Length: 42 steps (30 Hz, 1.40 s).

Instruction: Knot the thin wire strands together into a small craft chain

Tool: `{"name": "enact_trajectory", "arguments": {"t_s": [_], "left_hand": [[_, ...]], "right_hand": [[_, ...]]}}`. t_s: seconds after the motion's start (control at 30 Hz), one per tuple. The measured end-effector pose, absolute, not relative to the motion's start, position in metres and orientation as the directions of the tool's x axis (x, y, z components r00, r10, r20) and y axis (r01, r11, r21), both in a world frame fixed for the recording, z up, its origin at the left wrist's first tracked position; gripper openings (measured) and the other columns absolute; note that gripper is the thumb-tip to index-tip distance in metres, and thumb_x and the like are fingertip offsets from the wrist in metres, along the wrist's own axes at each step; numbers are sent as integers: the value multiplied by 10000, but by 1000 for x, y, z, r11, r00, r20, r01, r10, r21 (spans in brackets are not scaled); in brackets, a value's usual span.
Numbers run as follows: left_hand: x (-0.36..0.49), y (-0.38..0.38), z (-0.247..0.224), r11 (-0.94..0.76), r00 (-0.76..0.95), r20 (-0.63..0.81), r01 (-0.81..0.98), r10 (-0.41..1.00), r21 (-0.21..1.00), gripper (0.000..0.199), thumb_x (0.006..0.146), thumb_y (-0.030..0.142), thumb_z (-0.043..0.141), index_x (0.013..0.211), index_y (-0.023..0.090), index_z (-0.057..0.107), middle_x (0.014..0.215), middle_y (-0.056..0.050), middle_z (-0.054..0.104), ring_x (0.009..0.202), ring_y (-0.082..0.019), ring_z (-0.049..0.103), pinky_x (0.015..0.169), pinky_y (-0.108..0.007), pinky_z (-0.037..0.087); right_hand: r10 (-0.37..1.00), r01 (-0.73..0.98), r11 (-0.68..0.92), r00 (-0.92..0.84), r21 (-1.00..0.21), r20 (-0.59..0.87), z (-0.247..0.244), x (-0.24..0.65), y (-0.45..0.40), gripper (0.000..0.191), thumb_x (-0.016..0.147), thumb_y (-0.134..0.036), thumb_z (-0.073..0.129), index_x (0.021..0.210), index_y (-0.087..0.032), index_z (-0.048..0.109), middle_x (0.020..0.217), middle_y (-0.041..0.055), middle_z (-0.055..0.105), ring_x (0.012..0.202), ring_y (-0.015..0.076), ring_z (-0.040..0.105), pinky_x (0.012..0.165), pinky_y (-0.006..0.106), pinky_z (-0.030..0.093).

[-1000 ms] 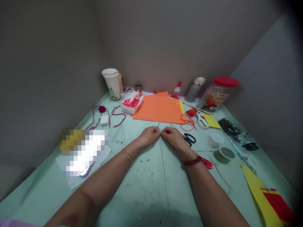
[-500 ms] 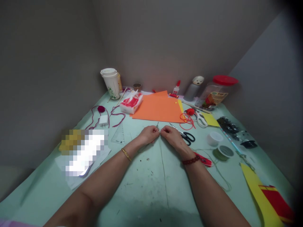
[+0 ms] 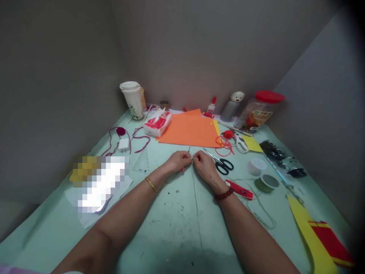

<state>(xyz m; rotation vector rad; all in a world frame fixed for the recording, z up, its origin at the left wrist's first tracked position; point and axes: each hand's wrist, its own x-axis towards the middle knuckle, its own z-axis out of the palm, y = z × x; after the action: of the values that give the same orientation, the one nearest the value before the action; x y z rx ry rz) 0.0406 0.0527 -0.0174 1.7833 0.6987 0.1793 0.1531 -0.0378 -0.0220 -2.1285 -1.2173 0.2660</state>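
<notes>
Both hands are together over the middle of the table. My left hand is closed in a pinch on a thin greenish cord, whose small knotted or beaded part shows between the hands. My right hand is also closed, thumb and finger pressed together at the right side of that part; the strand in its fingertips is too fine to see clearly. Long loose cord ends trail down toward me over the table. Black-handled scissors lie just right of my right hand, and a red cutter lies beside my right wrist.
Orange paper and a tissue pack lie beyond my hands. A spool of green cord, a white tub and red cord are to the right. A clear ruler and a white charger lie left.
My right hand has moved slightly away from my left, opening a small gap where the knotted part shows. The red cutter is less covered by my wrist. The view has shifted a little.
</notes>
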Motion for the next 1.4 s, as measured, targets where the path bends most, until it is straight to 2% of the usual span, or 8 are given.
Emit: {"name": "enact_trajectory", "arguments": {"t_s": [0.4, 0.63, 0.77, 0.83, 0.97, 1.07, 1.23, 1.4], "left_hand": [[42, 51, -16, -251, 762, -186, 417, 620, 874, 257, 774, 410, 473, 801, 163, 537, 467, 59, 448, 400, -83, 405, 421, -197, 300], [41, 50, -14, -278, 767, -179, 424, 616, 862, 208, 767, 334, 459, 715, 150, 540, 427, 54, 407, 418, -82, 373, 438, -197, 257], [40, 50, -14, -249, 765, -190, 417, 615, 874, 211, 764, 344, 465, 718, 149, 532, 417, 55, 410, 406, -81, 375, 429, -194, 262], [40, 50, -14, -233, 765, -197, 414, 614, 880, 217, 768, 356, 462, 725, 153, 525, 413, 58, 407, 388, -80, 369, 417, -194, 262], [39, 50, -13, -221, 767, -212, 418, 606, 881, 204, 767, 349, 462, 717, 158, 510, 409, 58, 407, 373, -78, 368, 406, -193, 266], [39, 51, -16, -221, 772, -213, 415, 599, 883, 203, 767, 350, 466, 720, 157, 506, 412, 61, 405, 369, -74, 366, 403, -190, 269], [38, 53, -22, -201, 797, -183, 355, 576, 913, 204, 787, 364, 461, 758, 164, 489, 436, 60, 435, 374, -70, 386, 399, -178, 290], [39, 53, -21, -102, 801, -206, 314, 562, 944, 194, 809, 350, 456, 788, 159, 484, 513, 44, 499, 395, -61, 451, 399, -158, 320]], "right_hand": [[849, 637, -315, 521, -704, 91, -22, 158, -39, 118, 761, -249, 424, 682, -194, 493, 663, 5, 559, 628, 149, 469, 583, 257, 303], [881, 611, -260, 467, -748, 75, -18, 160, -43, 129, 752, -268, 439, 660, -191, 487, 638, -11, 533, 615, 136, 452, 584, 252, 317], [909, 542, -230, 417, -808, 22, -11, 163, -48, 143, 756, -288, 444, 764, -192, 550, 647, -19, 535, 593, 133, 453, 574, 250, 332], [923, 579, -219, 384, -785, 26, -10, 165, -48, 133, 722, -275, 486, 776, -189, 572, 687, -11, 553, 631, 136, 471, 593, 252, 339], [924, 682, -221, 376, -697, 75, -11, 166, -48, 82, 685, -233, 495, 643, -182, 545, 689, 2, 557, 676, 142, 483, 624, 259, 340], [913, 640, -221, 400, -736, 74, -9, 165, -49, 84, 700, -228, 464, 653, -188, 521, 638, -12, 537, 618, 130, 472, 586, 250, 336], [900, 458, -293, 429, -839, -80, -6, 160, -52, 82, 734, -251, 429, 702, -204, 489, 481, -61, 442, 401, 101, 387, 445, 237, 278], [905, 468, -275, 420, -840, -63, -8, 156, -50, 89, 722, -259, 449, 660, -202, 480, 497, -51, 470, 415, 96, 377, 446, 234, 270]]}}
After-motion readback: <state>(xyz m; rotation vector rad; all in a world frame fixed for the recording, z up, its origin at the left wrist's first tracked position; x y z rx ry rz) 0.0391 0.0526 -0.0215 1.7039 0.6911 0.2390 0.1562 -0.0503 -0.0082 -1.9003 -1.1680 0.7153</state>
